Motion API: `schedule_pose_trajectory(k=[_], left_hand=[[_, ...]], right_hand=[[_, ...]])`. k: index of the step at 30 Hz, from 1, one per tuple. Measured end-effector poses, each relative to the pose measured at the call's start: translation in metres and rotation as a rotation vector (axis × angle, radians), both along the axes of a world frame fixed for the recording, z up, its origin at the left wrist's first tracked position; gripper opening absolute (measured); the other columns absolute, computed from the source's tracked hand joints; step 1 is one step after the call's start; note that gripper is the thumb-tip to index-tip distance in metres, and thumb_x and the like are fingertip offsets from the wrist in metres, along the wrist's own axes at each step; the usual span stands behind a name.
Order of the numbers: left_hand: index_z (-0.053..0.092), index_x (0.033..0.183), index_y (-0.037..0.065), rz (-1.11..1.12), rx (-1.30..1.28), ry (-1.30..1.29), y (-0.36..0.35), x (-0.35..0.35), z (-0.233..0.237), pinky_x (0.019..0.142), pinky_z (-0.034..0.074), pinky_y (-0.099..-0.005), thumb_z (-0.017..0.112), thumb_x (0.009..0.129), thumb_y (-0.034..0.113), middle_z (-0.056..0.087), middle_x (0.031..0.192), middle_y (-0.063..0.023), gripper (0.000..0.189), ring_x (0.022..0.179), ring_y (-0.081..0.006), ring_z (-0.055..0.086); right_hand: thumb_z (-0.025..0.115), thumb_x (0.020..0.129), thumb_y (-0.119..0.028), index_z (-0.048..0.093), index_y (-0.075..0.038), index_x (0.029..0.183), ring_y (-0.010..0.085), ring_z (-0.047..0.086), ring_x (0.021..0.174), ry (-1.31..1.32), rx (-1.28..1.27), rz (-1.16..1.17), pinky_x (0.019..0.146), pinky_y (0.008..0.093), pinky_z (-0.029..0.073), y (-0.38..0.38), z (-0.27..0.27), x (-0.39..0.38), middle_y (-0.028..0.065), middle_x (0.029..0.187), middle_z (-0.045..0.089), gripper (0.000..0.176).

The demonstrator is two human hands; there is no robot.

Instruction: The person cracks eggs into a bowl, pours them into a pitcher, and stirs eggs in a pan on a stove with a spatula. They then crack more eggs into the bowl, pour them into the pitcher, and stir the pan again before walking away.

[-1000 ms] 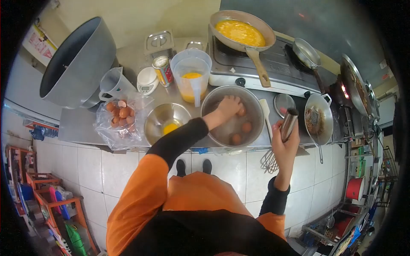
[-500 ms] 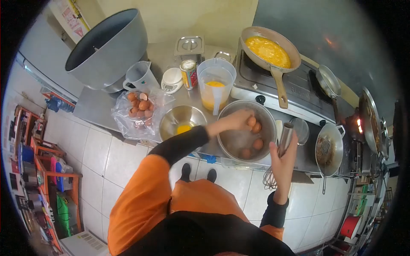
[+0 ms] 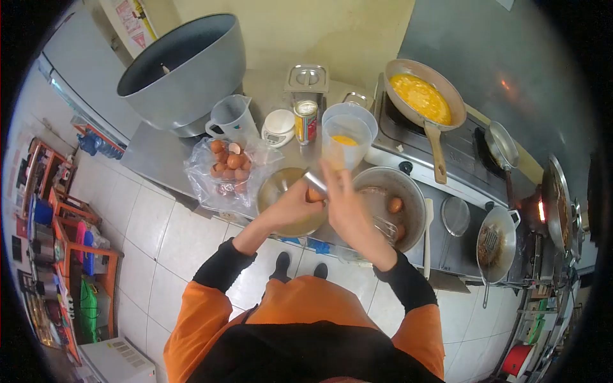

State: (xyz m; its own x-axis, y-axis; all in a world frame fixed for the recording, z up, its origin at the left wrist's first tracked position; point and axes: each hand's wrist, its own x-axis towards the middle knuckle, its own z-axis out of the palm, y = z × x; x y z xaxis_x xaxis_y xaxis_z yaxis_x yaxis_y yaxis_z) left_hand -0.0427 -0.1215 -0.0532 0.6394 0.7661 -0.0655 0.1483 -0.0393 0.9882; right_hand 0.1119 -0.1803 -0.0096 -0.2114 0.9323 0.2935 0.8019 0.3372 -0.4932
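My left hand [image 3: 286, 208] is closed around a brown egg [image 3: 313, 195], which it holds above the steel mixing bowl [image 3: 260, 199]. Gripped in my right hand [image 3: 352, 220] is a whisk [image 3: 315, 181]; the end of its metal handle is up against the egg or very close to it. The whisk's wires point back over the large metal pot [image 3: 421, 207], where brown eggs [image 3: 395, 205] show. My hands hide much of the bowl's inside. Behind the bowl and pot stands a plastic pitcher [image 3: 367, 121] with yellow liquid, partly covered by my blurred right fingers.
A plastic bag of eggshells [image 3: 231, 167] lies left of the bowl. Behind it are a measuring jug [image 3: 235, 121], a kitchen scale [image 3: 278, 126] and a can [image 3: 305, 122]. On the stove, a frying pan [image 3: 456, 96] holds yellow egg mixture. A burner flame [image 3: 541, 210] glows at the right.
My left hand has moved from the pot to above the bowl, bringing an egg. My right hand has swung left with the whisk, its handle now at the egg. The view has shifted slightly.
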Motion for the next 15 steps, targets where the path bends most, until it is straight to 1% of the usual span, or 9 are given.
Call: schedule_pose_trajectory(k=[1, 4, 7, 8, 10, 11, 12, 13, 15], left_hand=[[0.036, 0.122, 0.000, -0.041, -0.063, 0.021, -0.002, -0.004, 0.009, 0.081, 0.040, -0.0250, 0.060, 0.073, 0.001, 0.049, 0.101, -0.0042, 0.054, 0.096, -0.0099, 0.046], [0.035, 0.119, -0.001, 0.080, 0.178, -0.018, -0.003, -0.012, -0.011, 0.067, 0.043, -0.0228, 0.056, 0.077, 0.007, 0.050, 0.090, -0.0054, 0.048, 0.077, -0.0099, 0.049], [0.035, 0.115, 0.003, 0.012, -0.340, -0.199, 0.007, -0.023, -0.012, 0.058, 0.037, -0.0200, 0.051, 0.082, 0.011, 0.046, 0.084, -0.0029, 0.038, 0.069, -0.0070, 0.043], [0.034, 0.114, 0.004, 0.023, -0.335, -0.186, 0.007, -0.024, -0.009, 0.057, 0.036, -0.0197, 0.049, 0.083, 0.013, 0.045, 0.083, -0.0024, 0.036, 0.068, -0.0068, 0.042], [0.034, 0.112, 0.005, 0.042, -0.329, -0.158, 0.004, -0.028, 0.001, 0.055, 0.034, -0.0193, 0.046, 0.085, 0.016, 0.044, 0.082, -0.0016, 0.031, 0.067, -0.0063, 0.041], [0.036, 0.111, 0.004, 0.069, -0.287, -0.155, 0.003, -0.028, 0.005, 0.055, 0.033, -0.0199, 0.046, 0.085, 0.015, 0.043, 0.079, -0.0008, 0.029, 0.065, -0.0066, 0.040], [0.038, 0.109, 0.004, 0.097, -0.244, -0.154, 0.002, -0.026, 0.009, 0.055, 0.033, -0.0206, 0.045, 0.085, 0.014, 0.043, 0.076, 0.0000, 0.027, 0.063, -0.0070, 0.039], [0.040, 0.108, 0.003, 0.126, -0.200, -0.153, 0.002, -0.026, 0.011, 0.054, 0.032, -0.0212, 0.045, 0.085, 0.013, 0.042, 0.073, 0.0008, 0.025, 0.061, -0.0073, 0.039], [0.040, 0.107, 0.003, 0.041, -0.191, -0.063, 0.012, -0.034, -0.001, 0.057, 0.034, -0.0210, 0.045, 0.085, 0.012, 0.043, 0.077, 0.0003, 0.024, 0.065, -0.0074, 0.040]], right_hand=[[0.048, 0.074, 0.007, 0.025, -0.004, 0.137, 0.0383, 0.058, 0.069, -0.050, -0.034, 0.040, 0.056, 0.0435, 0.048, 0.003, -0.007, -0.003, 0.0208, 0.106, 0.042, 0.068], [0.052, 0.076, 0.001, 0.027, -0.002, 0.135, 0.0396, 0.058, 0.071, -0.021, -0.051, 0.042, 0.060, 0.0441, 0.049, 0.011, -0.008, -0.003, 0.0212, 0.106, 0.044, 0.064], [0.058, 0.078, -0.007, 0.035, -0.001, 0.129, 0.0394, 0.059, 0.074, 0.189, 0.035, 0.080, 0.066, 0.0434, 0.049, 0.024, -0.008, -0.001, 0.0207, 0.101, 0.050, 0.057], [0.063, 0.078, -0.015, 0.048, -0.001, 0.116, 0.0381, 0.060, 0.075, 0.313, 0.085, 0.123, 0.068, 0.0407, 0.047, 0.031, -0.017, 0.000, 0.0200, 0.089, 0.057, 0.044], [0.064, 0.077, -0.016, 0.051, 0.000, 0.107, 0.0369, 0.060, 0.076, 0.339, -0.215, 0.171, 0.066, 0.0391, 0.047, 0.041, -0.011, 0.003, 0.0203, 0.082, 0.059, 0.035], [0.064, 0.077, -0.016, 0.053, 0.000, 0.102, 0.0363, 0.060, 0.076, 0.351, -0.365, 0.196, 0.065, 0.0383, 0.046, 0.044, -0.009, 0.004, 0.0205, 0.079, 0.060, 0.031], [0.065, 0.077, -0.018, 0.055, 0.000, 0.098, 0.0276, 0.056, 0.068, 0.387, -0.351, 0.226, 0.065, 0.0331, 0.044, 0.048, -0.015, 0.003, 0.0150, 0.075, 0.059, 0.029], [0.065, 0.077, -0.018, 0.054, 0.000, 0.097, 0.0291, 0.057, 0.069, 0.353, -0.324, 0.232, 0.064, 0.0338, 0.044, 0.050, -0.018, 0.002, 0.0160, 0.075, 0.059, 0.029], [0.064, 0.076, -0.016, 0.054, 0.000, 0.097, 0.0321, 0.058, 0.070, 0.285, -0.266, 0.245, 0.064, 0.0353, 0.045, 0.052, -0.020, -0.003, 0.0181, 0.076, 0.059, 0.029]])
